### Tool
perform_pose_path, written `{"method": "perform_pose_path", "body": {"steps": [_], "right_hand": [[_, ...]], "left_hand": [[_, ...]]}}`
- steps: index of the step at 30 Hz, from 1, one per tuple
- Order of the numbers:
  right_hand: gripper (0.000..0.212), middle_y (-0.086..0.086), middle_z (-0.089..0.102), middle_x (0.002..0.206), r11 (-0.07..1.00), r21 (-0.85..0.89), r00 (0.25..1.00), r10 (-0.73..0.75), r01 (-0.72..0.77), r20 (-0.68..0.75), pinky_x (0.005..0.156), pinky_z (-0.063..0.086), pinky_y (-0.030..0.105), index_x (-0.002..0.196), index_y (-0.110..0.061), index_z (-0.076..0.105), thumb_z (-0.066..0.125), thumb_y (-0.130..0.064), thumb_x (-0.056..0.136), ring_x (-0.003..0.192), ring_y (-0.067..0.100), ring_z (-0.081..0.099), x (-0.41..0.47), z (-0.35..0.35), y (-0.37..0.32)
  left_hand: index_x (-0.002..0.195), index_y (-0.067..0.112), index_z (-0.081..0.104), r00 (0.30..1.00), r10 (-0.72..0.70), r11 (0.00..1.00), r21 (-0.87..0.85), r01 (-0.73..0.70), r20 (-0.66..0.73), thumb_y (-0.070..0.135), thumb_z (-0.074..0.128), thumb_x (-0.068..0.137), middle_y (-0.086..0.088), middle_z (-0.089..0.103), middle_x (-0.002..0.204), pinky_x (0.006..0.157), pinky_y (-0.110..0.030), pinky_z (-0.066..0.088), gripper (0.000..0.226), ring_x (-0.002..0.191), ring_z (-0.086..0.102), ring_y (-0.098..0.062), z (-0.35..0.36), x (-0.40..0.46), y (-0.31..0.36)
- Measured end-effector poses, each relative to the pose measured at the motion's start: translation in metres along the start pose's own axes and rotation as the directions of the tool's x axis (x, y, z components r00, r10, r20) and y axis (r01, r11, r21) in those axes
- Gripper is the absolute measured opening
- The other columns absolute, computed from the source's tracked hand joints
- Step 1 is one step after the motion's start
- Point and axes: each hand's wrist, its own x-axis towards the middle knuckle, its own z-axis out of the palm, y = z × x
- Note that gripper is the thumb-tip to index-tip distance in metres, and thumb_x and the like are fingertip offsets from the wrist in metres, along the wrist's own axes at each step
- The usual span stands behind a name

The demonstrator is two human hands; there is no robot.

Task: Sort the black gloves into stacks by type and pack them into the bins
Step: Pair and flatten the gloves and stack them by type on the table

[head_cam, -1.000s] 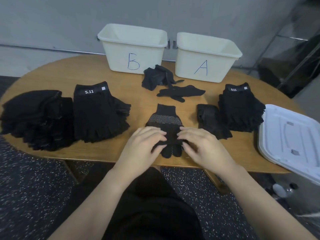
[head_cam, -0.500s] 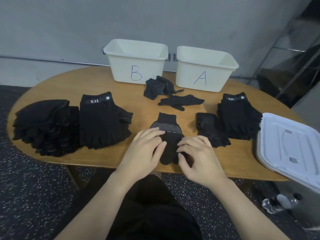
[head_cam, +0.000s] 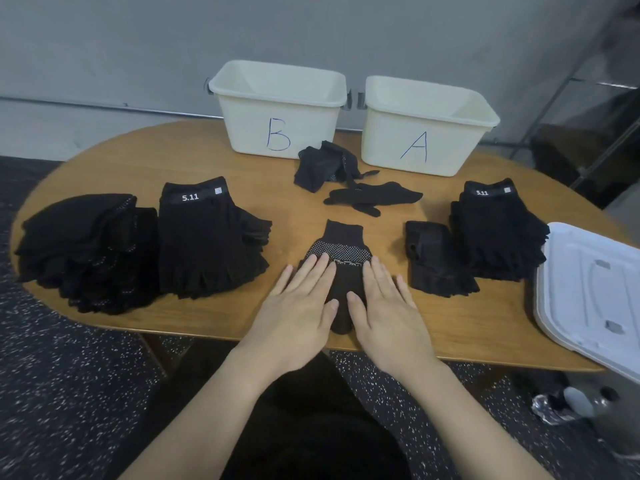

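Both hands have gone from curled fingers to flat. My left hand and right hand press the dotted glove, fingers straight, slightly spread. It looks smoothed, ready for stacking. Long axis runs away from me; cuff beyond my fingertips, glove fingers probably under my palms, at the table edge.

Bare forearms; dark clothing, probably black.

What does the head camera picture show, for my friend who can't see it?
Two flat hands, left hand and right hand, press a dotted black glove on a wooden table. Stacks of black gloves lie either side, and white bins B and A stand behind.
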Motion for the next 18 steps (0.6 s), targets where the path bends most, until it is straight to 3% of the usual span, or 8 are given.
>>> {"method": "perform_pose_path", "body": {"steps": [3, 8, 11, 15, 18], "right_hand": [[0.072, 0.002, -0.006, 0.171, 0.998, -0.024, 0.999, 0.053, -0.052, 0.012, 0.128, -0.005, 0.035, 0.163, -0.014, -0.003, 0.005, -0.056, 0.105, 0.156, 0.009, -0.01, -0.003, -0.002, -0.003], [0.08, 0.007, -0.011, 0.171, 0.99, -0.048, 0.992, 0.13, -0.13, -0.004, 0.128, -0.006, 0.036, 0.163, -0.01, -0.006, 0.006, -0.061, 0.103, 0.157, 0.014, -0.013, -0.001, 0.0, -0.007], [0.087, 0.008, -0.01, 0.171, 0.987, -0.03, 0.987, 0.157, -0.158, -0.028, 0.127, -0.007, 0.033, 0.163, -0.009, -0.006, 0.01, -0.068, 0.101, 0.157, 0.015, -0.013, 0.0, 0.0, -0.009], [0.083, 0.001, -0.007, 0.172, 0.99, 0.043, 0.986, 0.137, -0.134, -0.096, 0.127, -0.003, 0.031, 0.164, -0.013, -0.005, 0.012, -0.066, 0.102, 0.156, 0.01, -0.012, -0.002, -0.002, -0.009], [0.077, -0.001, -0.002, 0.172, 0.993, 0.056, 0.99, 0.106, -0.102, -0.087, 0.128, -0.002, 0.032, 0.165, -0.015, 0.005, 0.006, -0.06, 0.102, 0.157, 0.008, -0.01, -0.002, -0.003, -0.009]], "left_hand": [[0.163, 0.024, -0.014, 0.999, -0.033, 0.999, 0.02, 0.032, 0.03, 0.057, -0.012, 0.094, 0.011, -0.022, 0.169, 0.129, -0.038, -0.005, 0.077, 0.152, -0.027, -0.003, -0.002, 0.0, -0.001], [0.163, 0.024, -0.016, 0.993, -0.077, 0.997, -0.003, 0.078, 0.088, 0.058, 0.014, 0.106, 0.009, -0.027, 0.168, 0.129, -0.037, -0.006, 0.072, 0.152, -0.029, -0.006, -0.009, -0.001, -0.003], [0.164, 0.025, -0.01, 0.988, -0.095, 0.994, -0.045, 0.101, 0.122, 0.06, 0.016, 0.106, 0.008, -0.023, 0.169, 0.13, -0.039, -0.005, 0.073, 0.155, -0.025, -0.008, -0.016, 0.004, -0.003], [0.161, 0.021, 0.029, 0.999, -0.026, 0.997, -0.078, 0.022, -0.046, 0.041, 0.027, 0.112, 0.003, 0.027, 0.168, 0.13, -0.035, 0.006, 0.053, 0.157, 0.015, -0.014, -0.024, 0.024, -0.007], [0.149, 0.023, 0.05, 0.998, 0.04, 0.998, -0.051, -0.042, -0.046, 0.029, 0.046, 0.109, 0.006, 0.054, 0.146, 0.123, -0.035, 0.027, 0.041, 0.137, 0.045, -0.014, -0.032, 0.039, -0.006]]}}
